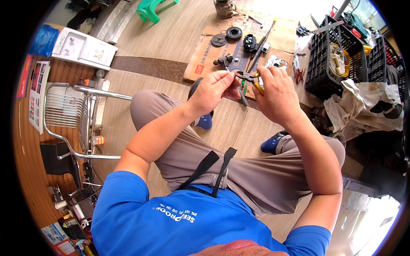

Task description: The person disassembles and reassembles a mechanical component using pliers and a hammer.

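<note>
My right hand (278, 94) grips a pair of pliers (246, 77) with yellow handles, its dark jaws toward my left hand. My left hand (213, 93) is closed in a pinch at the jaws, its thumb and finger pressed together. Whatever is between those fingers is too small to make out. Just beyond the hands, a hammer (224, 61) lies on a flattened cardboard sheet (205, 55), its handle partly hidden behind my fingers. Farther back on the cardboard are a black ring (234, 33), a dark round disc (219, 40) and a black housing part (250, 43).
Black plastic crates (314, 81) holding gloves and tools stand at the right, with pale rags (344, 106) before them. Several reddish screws (298, 76) lie beside the cardboard. A metal chair (64, 109) is at the left, and a green stool (148, 10) at the back.
</note>
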Demonstrator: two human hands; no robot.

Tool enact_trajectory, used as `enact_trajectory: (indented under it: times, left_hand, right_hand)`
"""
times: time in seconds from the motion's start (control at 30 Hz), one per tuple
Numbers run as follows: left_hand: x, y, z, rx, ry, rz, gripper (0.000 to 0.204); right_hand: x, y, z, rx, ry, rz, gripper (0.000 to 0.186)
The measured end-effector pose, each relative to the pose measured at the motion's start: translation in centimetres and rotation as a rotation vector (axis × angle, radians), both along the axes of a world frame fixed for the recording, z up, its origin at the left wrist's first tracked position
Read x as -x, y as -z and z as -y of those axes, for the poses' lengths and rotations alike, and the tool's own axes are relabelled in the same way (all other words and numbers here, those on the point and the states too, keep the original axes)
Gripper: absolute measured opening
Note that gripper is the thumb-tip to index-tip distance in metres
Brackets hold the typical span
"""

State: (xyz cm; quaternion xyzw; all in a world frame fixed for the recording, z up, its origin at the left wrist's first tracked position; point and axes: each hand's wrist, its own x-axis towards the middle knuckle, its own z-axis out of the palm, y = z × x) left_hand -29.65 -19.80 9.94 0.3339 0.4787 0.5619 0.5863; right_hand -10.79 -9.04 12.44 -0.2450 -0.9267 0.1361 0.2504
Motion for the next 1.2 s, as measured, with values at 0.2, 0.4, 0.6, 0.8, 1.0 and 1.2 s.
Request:
enact_trajectory:
  times: [0.2,0.4,0.6,0.8,1.0,1.2]
  left_hand:
    - [0.0,-0.1,0.0,-0.002,-0.004,-0.025,0.031]
    - [-0.1,-0.1,0.1,-0.006,-0.013,-0.126,0.030]
    - [-0.1,-0.3,0.1,-0.024,-0.015,-0.180,0.031]
    - [-0.1,-0.7,0.1,0.000,-0.009,-0.178,0.031]
    - [-0.1,-0.6,0.2,-0.006,-0.012,-0.124,0.030]
    - [0.5,0.0,0.0,-0.082,0.087,0.295,0.031]
  right_hand:
    - [0.0,-0.1,0.1,0.020,-0.010,0.017,0.034]
    - [0.1,-0.1,0.1,-0.004,-0.002,0.031,0.033]
    - [0.2,0.3,0.5,0.099,-0.002,0.056,0.027]
    - [0.6,-0.6,1.0,0.436,-0.001,0.152,0.021]
    - [0.6,-1.2,0.6,0.680,-0.027,0.211,0.021]
    - [0.0,0.5,0.4,0.594,-0.052,0.047,0.035]
